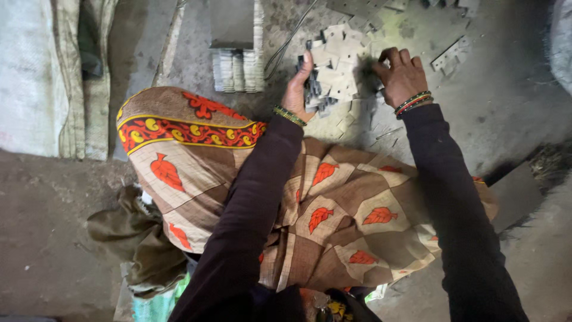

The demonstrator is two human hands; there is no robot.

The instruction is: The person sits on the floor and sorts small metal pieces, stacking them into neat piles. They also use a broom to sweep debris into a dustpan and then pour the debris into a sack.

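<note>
Far to the left a pale woven sack (30, 77) leaned beside a folded grey-green cloth (83, 89). Next along, on the dusty concrete floor (512, 101), stood a neat block of stacked metal plates (238, 70) with a flat sheet on top, and a thin wire (289, 42) ran past it. The person sat low, a brown patterned cloth with orange leaves (333, 214) spread over the knees, both arms in dark sleeves.

The left hand (298, 89), green bangles at the wrist, was closed around a small upright stack of plates (313, 89), thumb raised along its top edge, the stack pressed against the loose heap. That heap of small flat metal plates (336, 65) lay on the floor just between the two hands. The right hand (402, 77), with red and green bangles, rested knuckles-up at the heap's right edge, fingers curled down into the pieces; whether it had hold of any I could not tell. Farther right lay a perforated metal strip (450, 55), well apart.
</note>
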